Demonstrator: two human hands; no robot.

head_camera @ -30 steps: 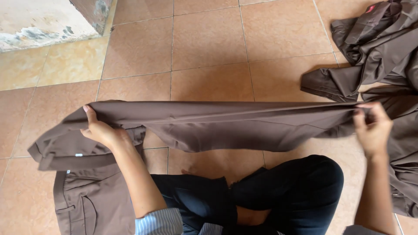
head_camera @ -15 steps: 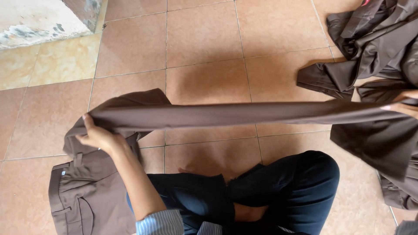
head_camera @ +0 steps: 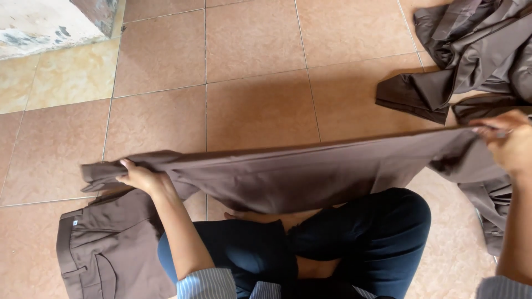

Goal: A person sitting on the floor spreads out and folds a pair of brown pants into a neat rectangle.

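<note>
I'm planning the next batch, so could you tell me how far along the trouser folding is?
Done: none look folded. In hand: the left hand and right hand stretch one trouser leg taut above the lap, the waistband lying on the floor. Left: this pair unfolded, and the pile of brown garments untouched.

Trousers (head_camera: 310, 174): plain brown. Garment heap (head_camera: 476, 50), far right: same brown. Floor tiles (head_camera: 255, 50): terracotta, paler yellow far left. Sleeve cuffs (head_camera: 208, 283): blue-white stripes. Person's legs (head_camera: 360, 243): dark navy.
</note>
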